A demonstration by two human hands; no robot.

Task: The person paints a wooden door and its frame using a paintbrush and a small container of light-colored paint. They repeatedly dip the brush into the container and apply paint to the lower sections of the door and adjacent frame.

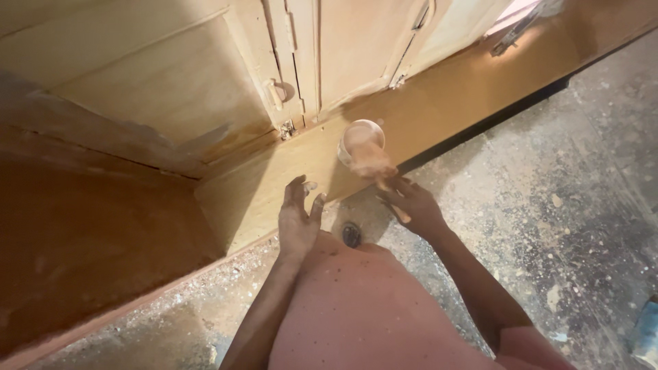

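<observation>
- Seen from above, a person stands on a dusty concrete floor (548,205) facing a low wooden cabinet (171,89).
- The right hand (411,205) reaches forward, its fingers (392,193) pinched around what looks like a thin handle or stick.
- At the end of that handle sits a round, blurred shape, a cup (362,142) or small pot, pale inside and smeared with orange-brown colour. It hangs in the air just in front of the cabinet's lower board (439,109). The blur makes it hard to say just what it is.
- The left hand (298,219) is empty, palm turned inward, fingers (296,192) loosely spread, near the board but apart from the cup.
- The cabinet doors are pale and dull; the lower board and the side panel (82,240) at the left show a richer orange-brown tone, with darker runs below the doors.
- Judging by that, the lower parts seem coated and the doors may remain, though this is a guess from colour alone.
- A small dark round object (351,234) lies on the floor between the hands.
- A blue thing (648,332) shows at the right edge, too cropped to identify.
</observation>
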